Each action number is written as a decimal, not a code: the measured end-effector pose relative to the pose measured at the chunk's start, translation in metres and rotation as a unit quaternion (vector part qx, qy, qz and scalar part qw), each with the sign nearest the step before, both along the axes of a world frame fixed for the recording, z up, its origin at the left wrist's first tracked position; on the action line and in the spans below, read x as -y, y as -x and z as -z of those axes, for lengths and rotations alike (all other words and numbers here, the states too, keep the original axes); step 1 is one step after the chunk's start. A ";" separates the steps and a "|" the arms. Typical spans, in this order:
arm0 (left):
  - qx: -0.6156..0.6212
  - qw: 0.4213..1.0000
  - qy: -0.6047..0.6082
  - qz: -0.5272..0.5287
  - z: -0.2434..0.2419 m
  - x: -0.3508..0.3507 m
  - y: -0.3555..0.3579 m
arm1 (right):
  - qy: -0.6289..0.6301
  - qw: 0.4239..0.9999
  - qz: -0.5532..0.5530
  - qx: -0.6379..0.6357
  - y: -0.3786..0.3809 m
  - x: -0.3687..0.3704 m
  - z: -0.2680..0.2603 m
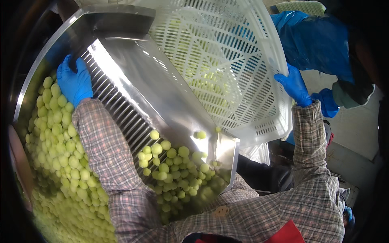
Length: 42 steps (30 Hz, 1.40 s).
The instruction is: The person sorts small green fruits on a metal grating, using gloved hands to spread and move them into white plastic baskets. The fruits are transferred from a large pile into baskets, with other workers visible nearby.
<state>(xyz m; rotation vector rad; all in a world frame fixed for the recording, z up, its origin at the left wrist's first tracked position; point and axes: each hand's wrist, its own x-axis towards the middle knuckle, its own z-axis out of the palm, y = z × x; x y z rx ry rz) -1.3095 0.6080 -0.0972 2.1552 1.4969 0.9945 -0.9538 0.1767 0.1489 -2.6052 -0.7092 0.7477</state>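
My left hand (74, 79), in a blue glove, reaches over a slotted metal grate (114, 97) in a stainless steel trough. Its thumb and fingers are apart, and nothing shows between them. A large heap of green grapes (60, 145) lies beside and below that hand. More grapes (179, 170) are gathered at the grate's near end. My right hand (294, 86), also gloved in blue, grips the rim of a white perforated plastic basket (284, 121). Green grapes show through the basket's slots; whether they lie inside or behind it, I cannot tell.
A smooth steel panel (152, 82) slopes between the grate and the basket. The trough's raised metal rim (39, 60) curves around the far left. Another person's blue-covered sleeve (313, 45) and a blue glove (326, 101) are at the right, close to the basket.
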 end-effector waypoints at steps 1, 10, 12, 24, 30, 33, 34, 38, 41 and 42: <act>0.001 1.000 -0.002 -0.002 -0.002 -0.001 -0.001 | 0.010 1.000 -0.015 -0.002 -0.001 0.001 -0.004; 0.014 0.995 -0.092 0.034 0.022 -0.003 -0.012 | -0.014 0.999 -0.044 0.003 -0.038 0.028 0.011; -0.042 0.994 -0.057 0.087 0.019 -0.004 0.003 | -0.007 0.998 -0.067 0.015 -0.042 0.022 0.022; -0.047 0.996 0.072 -0.039 -0.012 0.094 0.037 | -0.022 0.995 -0.092 0.024 -0.019 -0.005 0.020; -0.043 0.989 0.097 -0.105 -0.032 0.097 0.031 | 0.016 0.994 -0.101 0.038 0.007 -0.030 0.022; -0.025 0.997 0.058 -0.050 -0.037 0.090 0.025 | 0.033 0.994 -0.098 0.030 0.001 -0.023 0.040; 0.032 0.998 0.056 -0.023 -0.033 0.083 0.026 | 0.023 0.997 -0.076 0.015 0.009 -0.026 0.040; -0.013 0.998 -0.008 0.061 -0.018 0.060 0.020 | 0.034 0.997 -0.053 -0.036 0.017 -0.032 0.051; -0.058 0.994 0.087 0.017 -0.044 0.065 0.009 | 0.014 0.997 -0.060 -0.039 0.009 -0.022 0.082; -0.058 0.994 0.088 0.023 -0.045 0.061 0.011 | -0.008 0.996 -0.062 -0.063 0.003 -0.021 0.102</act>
